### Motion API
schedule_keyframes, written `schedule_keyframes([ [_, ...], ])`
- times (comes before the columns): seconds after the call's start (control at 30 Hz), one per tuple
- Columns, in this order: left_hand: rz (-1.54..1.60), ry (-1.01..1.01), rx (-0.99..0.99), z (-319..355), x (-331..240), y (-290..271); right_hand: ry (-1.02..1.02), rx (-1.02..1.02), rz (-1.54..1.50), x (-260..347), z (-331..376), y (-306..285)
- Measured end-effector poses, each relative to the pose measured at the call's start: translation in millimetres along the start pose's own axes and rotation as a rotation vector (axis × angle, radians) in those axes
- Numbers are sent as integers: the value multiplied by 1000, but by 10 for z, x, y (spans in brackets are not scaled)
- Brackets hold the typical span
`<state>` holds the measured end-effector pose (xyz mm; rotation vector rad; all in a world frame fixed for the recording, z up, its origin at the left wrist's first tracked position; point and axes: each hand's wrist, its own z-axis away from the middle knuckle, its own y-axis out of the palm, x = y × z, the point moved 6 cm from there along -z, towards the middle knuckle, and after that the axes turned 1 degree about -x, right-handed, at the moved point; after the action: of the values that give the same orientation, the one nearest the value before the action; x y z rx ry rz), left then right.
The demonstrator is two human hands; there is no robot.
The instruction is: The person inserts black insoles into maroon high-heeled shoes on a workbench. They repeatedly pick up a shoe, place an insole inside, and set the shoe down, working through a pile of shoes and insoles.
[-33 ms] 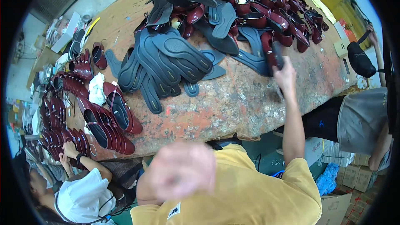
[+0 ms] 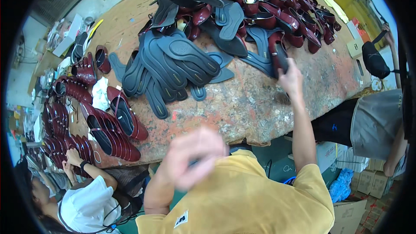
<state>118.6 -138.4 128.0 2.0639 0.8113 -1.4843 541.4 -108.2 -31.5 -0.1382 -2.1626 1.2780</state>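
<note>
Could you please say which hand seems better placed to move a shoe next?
The right hand, probably: it appears to grip a dark red shoe; the left hand, blurred, is farther away.

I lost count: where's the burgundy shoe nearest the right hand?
In the head view, the shoe is right of centre, at the right hand, beside blue-grey insoles.

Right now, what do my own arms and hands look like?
Your right hand is ungloved; your left hand looks bare too, but is blurred. The forearms are uncovered below short yellow sleeves. Your yellow shirt has a small white patch with dark markings.
</note>
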Motion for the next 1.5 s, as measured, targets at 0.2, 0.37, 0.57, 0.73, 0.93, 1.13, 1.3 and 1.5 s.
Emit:
schedule_keyframes([
  [0.2, -1141, -73, -207, 0, 1399, -651, -160, -11, 554, 366, -192, -6],
  [0.37, -1490, -207, -317, -277, 1548, -1037, -419, 5, 433, 862, -125, 226],
  [0.57, -1314, -454, -504, -569, 1709, -1686, -594, 294, -227, 1582, 232, 808],
  [0.73, -1277, -275, -639, -509, 1683, -1548, -342, 495, -547, 2448, -24, 1403],
  [0.93, -841, -411, -990, -233, 1888, -1818, 79, 748, -1093, 2585, 379, 1449],
  [1.13, -806, -406, -874, -322, 1769, -1591, 296, 463, -1166, 2214, 627, 1597],
  [1.3, -291, -340, -1031, 197, 1995, -1913, 108, 39, -842, 1427, 413, 491],
  [1.5, -372, -331, -925, 276, 2141, -1816, -271, -322, 111, 1361, 359, -139],
])
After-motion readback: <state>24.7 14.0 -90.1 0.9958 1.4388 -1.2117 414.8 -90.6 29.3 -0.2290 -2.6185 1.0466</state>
